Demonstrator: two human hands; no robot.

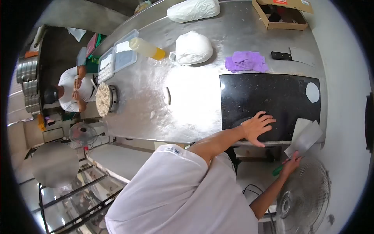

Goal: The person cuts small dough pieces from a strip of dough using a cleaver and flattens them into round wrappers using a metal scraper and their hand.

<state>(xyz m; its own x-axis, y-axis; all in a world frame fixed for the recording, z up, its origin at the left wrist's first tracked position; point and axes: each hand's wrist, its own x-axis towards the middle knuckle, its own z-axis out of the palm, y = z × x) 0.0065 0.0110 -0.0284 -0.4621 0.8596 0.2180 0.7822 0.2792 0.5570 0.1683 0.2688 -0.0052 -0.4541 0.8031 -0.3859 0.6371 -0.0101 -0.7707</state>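
Note:
My left hand [259,128] is spread with its fingers apart at the near edge of a black board [269,97]; I cannot tell whether the palm presses on it. In my right hand [291,163] is a broad-bladed cleaver [307,138] with a green handle, held over the board's near right corner. A pale, flat piece lies beside or under the blade; what it is stays unclear. Toward the board's right end lies a thin white dough disc [312,92].
Beyond the board are a purple cloth [246,61] and a black-handled cleaver [292,56]. Farther off are a white bag [193,47], an oil bottle [147,48], a dough strip [167,96] and a filled round pan [103,100]. A co-worker [70,89] is at the far end; a fan [304,195] stands near my right arm.

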